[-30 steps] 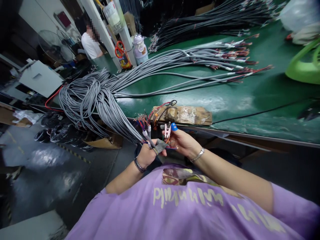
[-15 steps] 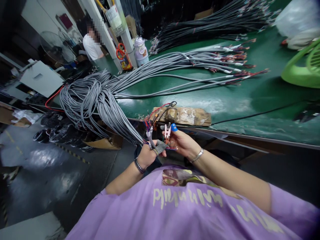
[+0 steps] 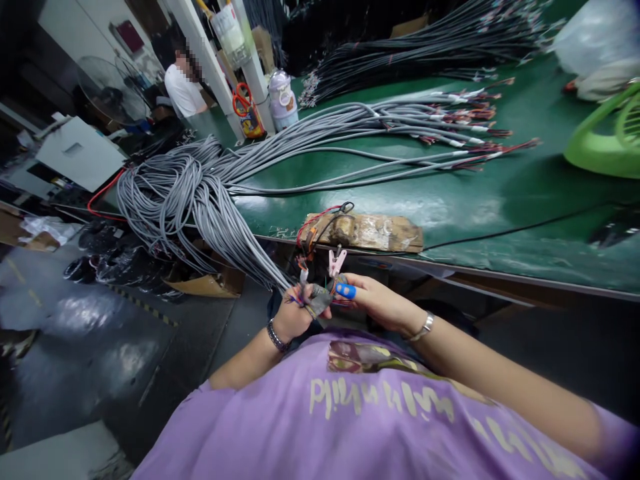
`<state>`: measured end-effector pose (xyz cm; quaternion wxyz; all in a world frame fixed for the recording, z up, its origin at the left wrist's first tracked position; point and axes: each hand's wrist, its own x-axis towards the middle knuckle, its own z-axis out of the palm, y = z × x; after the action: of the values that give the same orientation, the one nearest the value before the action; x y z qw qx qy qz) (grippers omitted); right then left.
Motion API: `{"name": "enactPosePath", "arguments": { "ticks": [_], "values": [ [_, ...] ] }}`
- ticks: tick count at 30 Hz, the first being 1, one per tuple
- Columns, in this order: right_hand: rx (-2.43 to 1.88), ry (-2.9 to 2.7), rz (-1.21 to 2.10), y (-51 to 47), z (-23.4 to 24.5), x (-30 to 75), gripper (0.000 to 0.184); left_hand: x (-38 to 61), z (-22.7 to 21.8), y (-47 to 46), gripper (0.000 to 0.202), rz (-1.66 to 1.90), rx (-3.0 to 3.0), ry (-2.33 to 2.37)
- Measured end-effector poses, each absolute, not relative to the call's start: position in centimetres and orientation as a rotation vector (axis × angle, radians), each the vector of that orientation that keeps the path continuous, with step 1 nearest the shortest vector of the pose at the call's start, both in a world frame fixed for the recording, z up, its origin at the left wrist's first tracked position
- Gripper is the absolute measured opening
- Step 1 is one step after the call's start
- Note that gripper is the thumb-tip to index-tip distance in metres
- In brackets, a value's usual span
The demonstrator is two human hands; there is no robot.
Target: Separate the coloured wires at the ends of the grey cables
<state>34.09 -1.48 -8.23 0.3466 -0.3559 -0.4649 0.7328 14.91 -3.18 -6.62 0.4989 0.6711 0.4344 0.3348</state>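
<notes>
My left hand [image 3: 295, 315], with a grey cover on its thumb, is closed around the end of a grey cable [image 3: 260, 270] whose coloured wire ends stick up above the fist. My right hand [image 3: 373, 299], with a blue cap on one fingertip, pinches at those wire ends beside the left thumb. A small pink clip [image 3: 336, 260] on red and black leads stands just above both hands. The big bundle of grey cables [image 3: 185, 193] runs from my left hand up over the edge of the green table [image 3: 450, 193].
A brown taped block [image 3: 370, 231] sits at the table's near edge. More grey and black cable bundles lie farther back [image 3: 400, 117]. A green plastic fan [image 3: 607, 133] is at the right. A person in a white shirt [image 3: 181, 90] works at the far left.
My right hand has let go of the pink clip and dropped down to the wire ends by my left thumb. Both hands have sunk slightly toward my body.
</notes>
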Motion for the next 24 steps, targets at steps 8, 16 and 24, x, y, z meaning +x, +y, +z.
{"name": "enactPosePath", "arguments": {
  "ticks": [8,16,24],
  "values": [
    [-0.982,-1.170,1.743,-2.4,-7.1,32.7,0.038,15.2,-5.6,-3.8,0.043,0.798,1.667,1.166],
    [-0.993,-1.190,1.724,-2.6,-7.5,32.8,0.034,14.7,-7.0,-3.4,0.040,0.743,1.514,1.039],
    [-1.068,-1.170,1.663,-2.3,-7.6,32.9,0.036,14.8,-6.5,-3.5,0.042,0.846,1.617,1.100]
  ]
}}
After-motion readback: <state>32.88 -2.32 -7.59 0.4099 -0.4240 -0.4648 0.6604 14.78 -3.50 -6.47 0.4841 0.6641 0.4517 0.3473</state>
